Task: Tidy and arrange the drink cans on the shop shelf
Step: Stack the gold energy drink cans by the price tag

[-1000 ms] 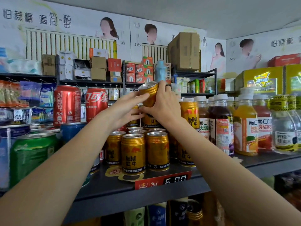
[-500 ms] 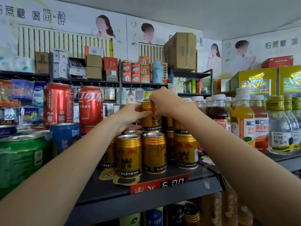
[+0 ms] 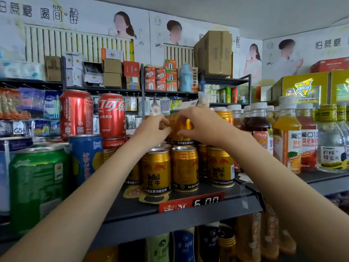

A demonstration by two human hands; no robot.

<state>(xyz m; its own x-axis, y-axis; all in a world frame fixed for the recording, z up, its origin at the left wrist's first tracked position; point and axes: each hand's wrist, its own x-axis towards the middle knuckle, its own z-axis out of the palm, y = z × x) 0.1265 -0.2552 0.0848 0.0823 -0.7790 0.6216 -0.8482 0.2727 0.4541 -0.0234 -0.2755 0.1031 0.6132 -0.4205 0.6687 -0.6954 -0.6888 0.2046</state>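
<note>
Several gold Red Bull cans [image 3: 185,168] stand in rows on the dark shelf [image 3: 170,210]. A second-tier gold can [image 3: 182,132] stands upright on top of the lower cans. My right hand [image 3: 200,125] curls round its right side and top. My left hand [image 3: 153,132] pinches its left side with curled fingers. Most of that can is hidden behind my fingers.
Two red cola cans [image 3: 111,116] stand stacked at the left, above a blue can [image 3: 86,157] and a green can [image 3: 38,188]. Juice bottles [image 3: 287,137] fill the shelf to the right. A red price tag [image 3: 191,203] hangs on the shelf edge. Boxes line the far shelves.
The gold can came down from its raised, tilted position and now stands upright on the lower cans. Both hands followed it down and stay on its sides.
</note>
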